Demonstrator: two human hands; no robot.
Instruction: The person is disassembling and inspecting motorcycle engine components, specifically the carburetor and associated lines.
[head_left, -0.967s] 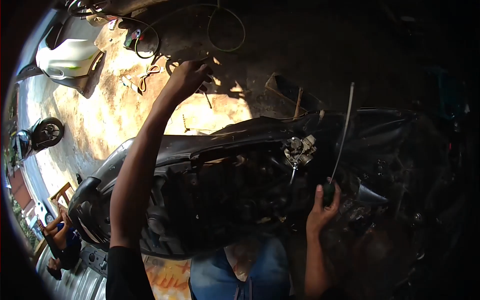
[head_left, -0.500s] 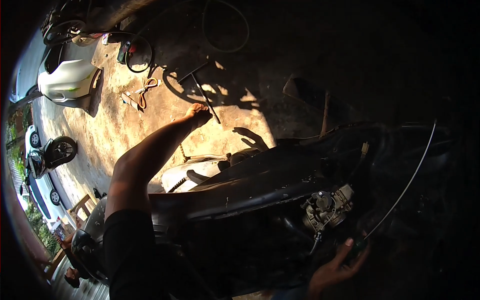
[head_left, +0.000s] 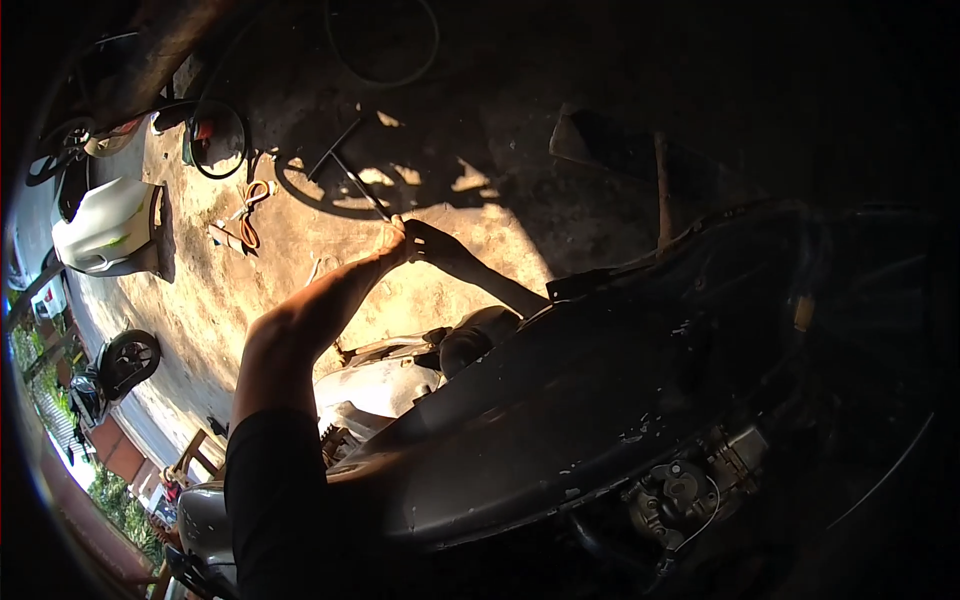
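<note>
Left grip (head_left: pixel 393 240) closes on a T-handled wrench (head_left: pixel 350 172) lying on sunlit concrete floor (head_left: pixel 300 250).

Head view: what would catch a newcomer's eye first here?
The person's left arm stretches out over the sunlit concrete floor, its left hand at a T-shaped tool. Below, a dark motorcycle body fills the right, its carburettor exposed. A white fairing lies far left.

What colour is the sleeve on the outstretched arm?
Black. The sleeve shows best in the head view, low on the left arm, whose left hand reaches toward the sunlit ground.
</note>
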